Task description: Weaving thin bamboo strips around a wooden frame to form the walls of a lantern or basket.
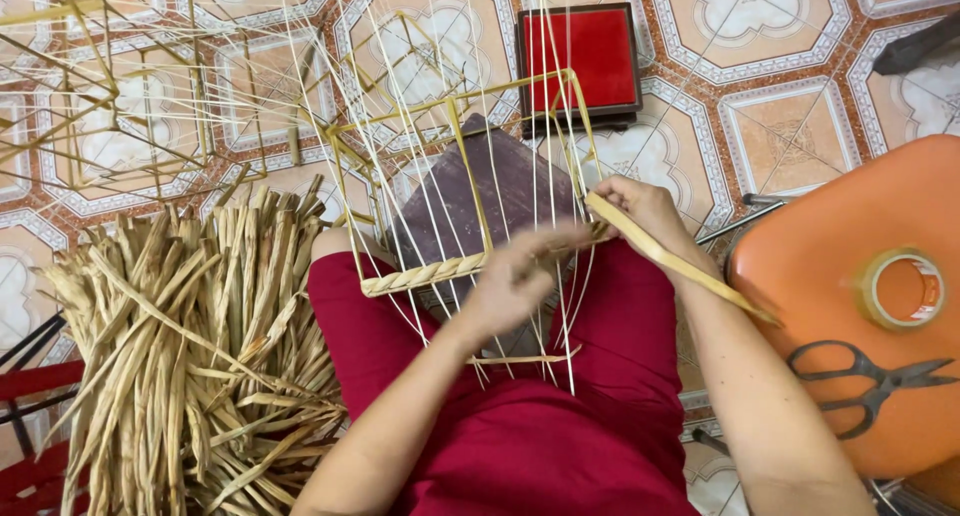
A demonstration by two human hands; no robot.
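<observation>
A square wire frame (455, 116) strung with thin pale strands rests on my lap over red trousers (560, 436). A woven band of dried straw (420, 274) runs along its near edge. My left hand (515, 281) pinches the weave among the strands near the frame's near right corner. My right hand (640, 211) grips a long flat straw strip (680, 266) that slants down to the right. A dark purple block (500, 191) lies under the frame.
A big pile of dried straw strips (190, 346) lies at my left. An orange stool (870, 306) at right carries a tape roll (903, 288) and black scissors (865, 381). A red-topped box (580, 61) and more strung frames (110, 96) sit on the patterned tile floor.
</observation>
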